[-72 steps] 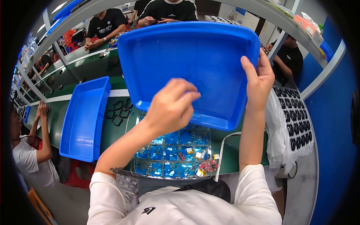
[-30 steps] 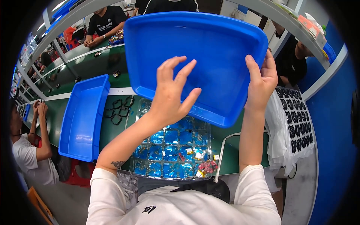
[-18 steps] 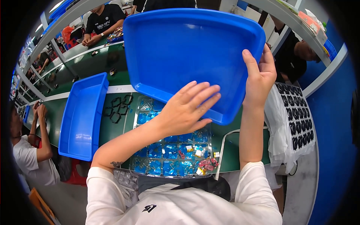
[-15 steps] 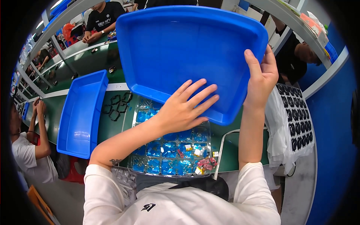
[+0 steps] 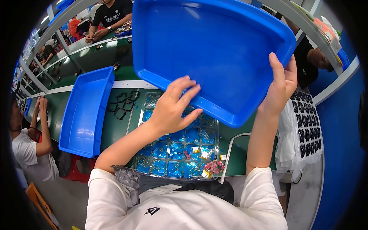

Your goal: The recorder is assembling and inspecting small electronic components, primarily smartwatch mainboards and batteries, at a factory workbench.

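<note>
A large blue plastic bin (image 5: 207, 50) is raised above the bench, tilted with its bare inside facing me. My right hand (image 5: 281, 84) grips its right side, thumb on the inside and fingers behind the wall. At the bin's near rim, my left hand (image 5: 174, 105) is open, its fingers apart and slightly bent; whether they touch the rim I cannot tell. Beneath lies a clear compartment tray (image 5: 218, 126) with many blue film-like pieces (image 5: 176, 151). Small red parts (image 5: 213, 167) and a yellow-and-white part (image 5: 206, 173) rest at its near right corner.
Left of the tray stands another blue bin (image 5: 82, 115). Black frames (image 5: 122, 105) lie between them on the green bench (image 5: 122, 126). At right, black parts fill a white tray (image 5: 306, 126) beside plastic wrapping. Grey rails (image 5: 333, 42) cross overhead. People sit at left and far side.
The raised bin has shifted right and a little farther away with my right hand. My left hand has slid from the bin's inside back to its near rim, its fingers more bent.
</note>
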Motion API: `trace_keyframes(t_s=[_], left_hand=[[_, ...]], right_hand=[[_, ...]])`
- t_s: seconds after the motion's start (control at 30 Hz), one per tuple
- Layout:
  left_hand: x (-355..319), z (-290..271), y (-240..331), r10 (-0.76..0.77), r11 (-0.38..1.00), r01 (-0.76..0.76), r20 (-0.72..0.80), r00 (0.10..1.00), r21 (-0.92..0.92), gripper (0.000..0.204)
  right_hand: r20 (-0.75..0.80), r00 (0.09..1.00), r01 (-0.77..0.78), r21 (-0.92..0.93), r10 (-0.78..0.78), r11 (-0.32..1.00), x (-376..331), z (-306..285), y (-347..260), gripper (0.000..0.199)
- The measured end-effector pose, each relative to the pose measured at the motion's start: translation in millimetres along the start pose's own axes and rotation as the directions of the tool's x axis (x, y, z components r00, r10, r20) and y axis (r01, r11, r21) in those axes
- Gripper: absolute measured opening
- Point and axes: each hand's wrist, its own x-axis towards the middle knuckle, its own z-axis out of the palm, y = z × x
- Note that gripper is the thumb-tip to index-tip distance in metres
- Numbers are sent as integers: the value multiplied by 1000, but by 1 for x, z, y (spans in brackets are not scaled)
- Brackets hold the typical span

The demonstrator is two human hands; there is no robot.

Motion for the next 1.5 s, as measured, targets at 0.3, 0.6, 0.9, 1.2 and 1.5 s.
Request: trace_keyframes(t_s=[0.3,0.6,0.9,1.2,1.5], left_hand=[[3,0,11,-68,998,68,-83,994,-5,50],[2,8,28,137,941,-150,64,989,302,62],[-22,-34,1,-125,978,137,-84,989,157,65],[-37,-21,6,-388,918,394,-96,916,46,73],[-32,-15,18,-138,990,137,43,989,35,58]], right_hand=[[-41,999,18,33,-17,999,-2,4,-1,36],[-67,996,56,3,-56,998,-6,6,-6,35],[-75,994,82,17,-80,997,-7,2,-14,30],[-9,991,131,-95,-133,987,-24,16,-17,32],[-16,983,179,-122,-182,976,-37,32,-9,34]])
